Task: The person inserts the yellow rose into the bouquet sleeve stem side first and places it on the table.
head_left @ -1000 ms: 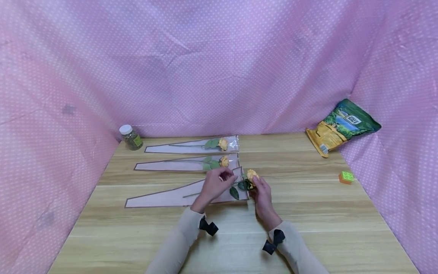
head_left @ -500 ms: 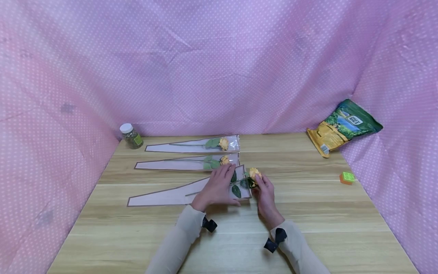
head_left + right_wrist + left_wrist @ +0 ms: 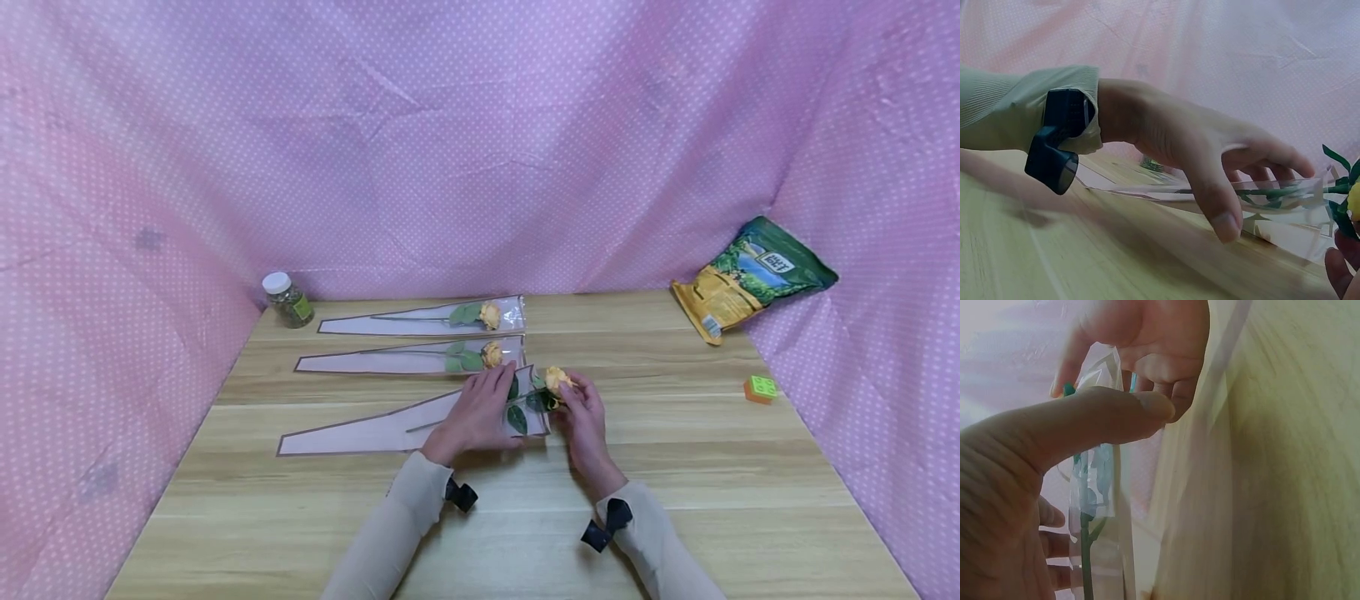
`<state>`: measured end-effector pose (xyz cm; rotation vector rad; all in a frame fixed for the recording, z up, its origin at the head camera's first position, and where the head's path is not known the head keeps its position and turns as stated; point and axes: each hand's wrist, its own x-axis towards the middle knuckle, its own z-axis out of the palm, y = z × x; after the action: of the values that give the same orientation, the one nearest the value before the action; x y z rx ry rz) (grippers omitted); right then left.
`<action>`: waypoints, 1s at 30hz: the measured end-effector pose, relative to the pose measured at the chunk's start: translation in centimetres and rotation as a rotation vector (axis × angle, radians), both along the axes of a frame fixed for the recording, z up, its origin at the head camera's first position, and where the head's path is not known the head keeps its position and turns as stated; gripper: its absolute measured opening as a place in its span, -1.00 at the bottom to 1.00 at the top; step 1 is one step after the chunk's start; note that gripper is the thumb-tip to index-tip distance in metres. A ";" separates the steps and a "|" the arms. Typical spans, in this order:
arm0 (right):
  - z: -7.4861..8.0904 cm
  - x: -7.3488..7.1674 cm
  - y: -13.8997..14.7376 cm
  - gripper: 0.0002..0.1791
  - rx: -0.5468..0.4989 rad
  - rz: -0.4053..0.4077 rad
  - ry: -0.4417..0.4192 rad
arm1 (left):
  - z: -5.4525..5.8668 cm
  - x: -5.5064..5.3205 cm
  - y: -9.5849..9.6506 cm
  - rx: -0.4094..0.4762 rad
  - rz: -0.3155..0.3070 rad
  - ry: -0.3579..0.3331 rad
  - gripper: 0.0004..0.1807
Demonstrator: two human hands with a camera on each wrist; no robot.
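In the head view my right hand (image 3: 587, 425) pinches the head of a yellow rose (image 3: 557, 379). The bloom sticks out past the open right end of a clear flower sleeve (image 3: 352, 433) with a dark border. Its green stem and leaves (image 3: 517, 419) lie inside the sleeve. My left hand (image 3: 478, 412) spreads across the sleeve's wide part, fingers at the far edge and thumb towards the near edge. In the right wrist view the left hand's fingers (image 3: 1285, 159) reach out nearly straight over the sleeve. The left wrist view has the thumb (image 3: 1110, 415) crossing in front of the sleeve.
Behind lie two more sleeves, the farther sleeve (image 3: 345, 325) and the middle sleeve (image 3: 330, 364), each with a yellow rose inside. A white-lidded jar (image 3: 288, 302) stands back left. At right are a green-and-yellow bag (image 3: 750, 275) and toy bricks (image 3: 761, 389). Pink cloth (image 3: 480, 167) surrounds the table.
My left hand has gone from bent fingers near the sleeve's opening to spreading flat across it. The right hand stays at the bloom, having shifted slightly right with it.
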<state>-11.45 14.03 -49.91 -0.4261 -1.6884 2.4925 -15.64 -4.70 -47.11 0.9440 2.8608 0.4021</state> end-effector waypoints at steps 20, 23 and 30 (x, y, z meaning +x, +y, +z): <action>0.5 -0.1 0.3 -0.65 0.164 0.052 0.054 | 0.1 -0.3 -0.4 0.151 -0.001 0.005 0.32; 0.5 -0.1 0.4 -0.57 0.209 0.057 0.090 | 0.1 -0.4 -0.4 0.160 0.001 -0.001 0.31; 0.4 -0.2 0.6 -0.54 0.282 0.072 0.149 | 0.2 -0.4 -0.5 0.163 0.005 -0.006 0.29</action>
<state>-11.64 14.58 -49.54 -0.1498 -1.9832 2.2178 -16.00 -5.16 -46.91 0.9593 2.8605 0.6458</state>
